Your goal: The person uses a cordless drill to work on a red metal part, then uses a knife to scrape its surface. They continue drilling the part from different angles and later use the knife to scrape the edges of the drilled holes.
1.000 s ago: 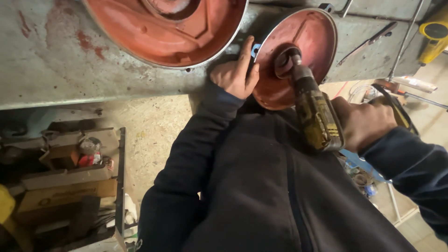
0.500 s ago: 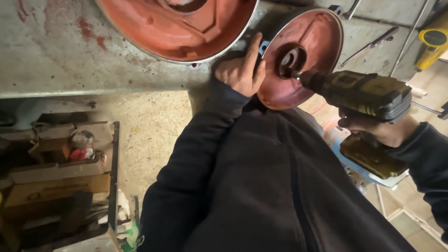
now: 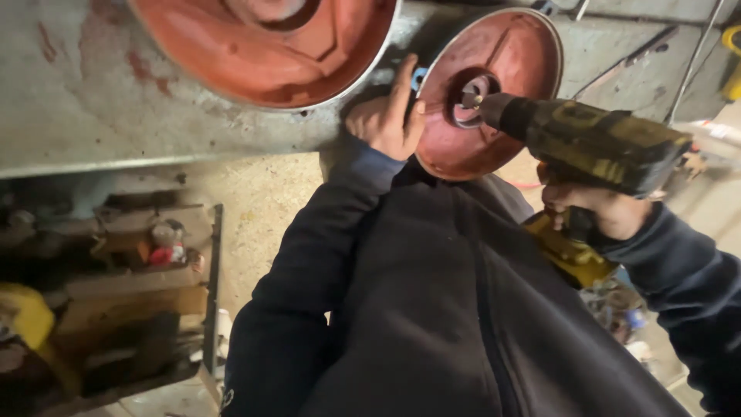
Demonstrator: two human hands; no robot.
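Observation:
My left hand point(image 3: 386, 116) holds the left rim of a small red round metal dish point(image 3: 502, 147) that stands tilted on edge against the grey metal workbench point(image 3: 116, 100). My right hand point(image 3: 598, 208) grips the handle of a yellow and black cordless drill point(image 3: 594, 135). The drill lies level, and its tip point(image 3: 469, 99) points left into the hub at the dish's centre. A larger red dish point(image 3: 262, 54) rests on the bench to the left. My dark jacket fills the lower middle of the view.
A low shelf point(image 3: 116, 293) with cardboard boxes, a yellow object and small clutter stands on the concrete floor at the lower left. Rods and a cable lie on the bench at the upper right point(image 3: 633, 62). More clutter sits on the floor at the right.
The drill has swung from pointing up along my body to lying level, with its tip brought into the small dish's hub. My left hand stays on the dish's rim.

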